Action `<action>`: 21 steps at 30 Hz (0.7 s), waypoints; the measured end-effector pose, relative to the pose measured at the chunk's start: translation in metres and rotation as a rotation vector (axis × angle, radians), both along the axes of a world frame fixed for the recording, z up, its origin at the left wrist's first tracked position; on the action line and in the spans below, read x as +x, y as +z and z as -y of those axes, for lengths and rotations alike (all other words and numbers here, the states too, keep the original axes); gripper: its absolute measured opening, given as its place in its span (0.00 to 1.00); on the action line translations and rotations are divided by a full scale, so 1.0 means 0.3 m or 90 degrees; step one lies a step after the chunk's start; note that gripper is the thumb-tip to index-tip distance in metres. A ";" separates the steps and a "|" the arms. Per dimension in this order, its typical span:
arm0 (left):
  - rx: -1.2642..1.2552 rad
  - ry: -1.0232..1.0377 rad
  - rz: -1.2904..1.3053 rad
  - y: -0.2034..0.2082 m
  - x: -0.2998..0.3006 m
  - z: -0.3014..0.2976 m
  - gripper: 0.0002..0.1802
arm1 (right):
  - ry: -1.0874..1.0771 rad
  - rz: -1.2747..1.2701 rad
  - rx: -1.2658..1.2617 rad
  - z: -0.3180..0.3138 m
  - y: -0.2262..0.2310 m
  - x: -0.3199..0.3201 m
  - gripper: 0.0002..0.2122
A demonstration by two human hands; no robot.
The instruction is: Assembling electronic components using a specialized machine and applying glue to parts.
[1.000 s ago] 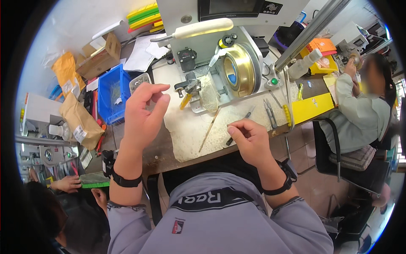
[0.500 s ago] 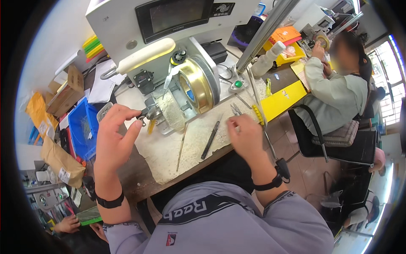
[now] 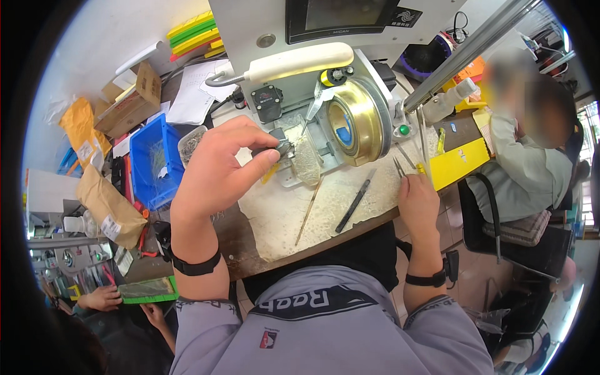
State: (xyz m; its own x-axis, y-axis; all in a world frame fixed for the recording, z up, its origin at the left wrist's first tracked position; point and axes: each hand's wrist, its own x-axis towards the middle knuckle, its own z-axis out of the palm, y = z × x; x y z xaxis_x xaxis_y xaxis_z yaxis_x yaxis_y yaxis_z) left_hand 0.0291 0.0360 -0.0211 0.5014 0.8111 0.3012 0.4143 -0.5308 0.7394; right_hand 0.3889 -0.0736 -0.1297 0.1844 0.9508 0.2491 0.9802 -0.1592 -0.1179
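My left hand (image 3: 222,165) reaches to the bench machine, thumb and index finger pinched on a small dark metal part (image 3: 283,144) at its near left side. Beside that part is a whitish, crusted block (image 3: 307,159), with a thin pointed tool (image 3: 307,122) above it. A gold-coloured spool or wheel (image 3: 370,122) stands to the right. At the bench's front edge my right hand (image 3: 419,197) is closed round the end of metal tweezers (image 3: 399,167), their tips pointing away from me. Between my hands a black pen-like tool (image 3: 355,206) and a thin brown stick (image 3: 307,212) lie on the worn white sheet (image 3: 269,225).
A white handle (image 3: 300,62) and a metal post (image 3: 472,53) rise over the bench. On the left stand a blue bin (image 3: 156,164), a cardboard box (image 3: 128,100) and paper packages (image 3: 109,206). A co-worker (image 3: 525,169) sits at right; another person's hands (image 3: 103,299) are at lower left.
My view has swung left, so the bench sits further right. My left thumb and finger have closed on the dark metal part. My right hand has taken hold of the tweezers.
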 end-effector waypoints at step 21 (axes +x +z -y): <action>0.032 -0.037 -0.086 -0.011 0.006 -0.034 0.04 | 0.440 -0.497 0.193 0.123 0.187 -0.312 0.06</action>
